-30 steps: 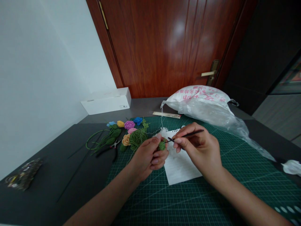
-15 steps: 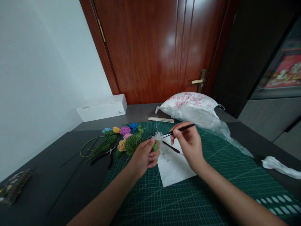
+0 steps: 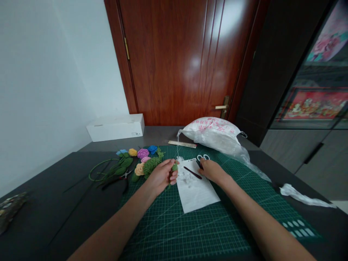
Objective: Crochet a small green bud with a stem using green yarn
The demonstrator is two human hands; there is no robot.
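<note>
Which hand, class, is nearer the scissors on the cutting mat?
Right. The right hand is just below the scissors, while the left hand sits farther left, beyond the paper sheet.

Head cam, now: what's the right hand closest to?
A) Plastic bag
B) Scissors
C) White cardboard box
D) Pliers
B. The right hand is at the scissors, whose looped handles stick out just past its fingers on the green cutting mat.
</note>
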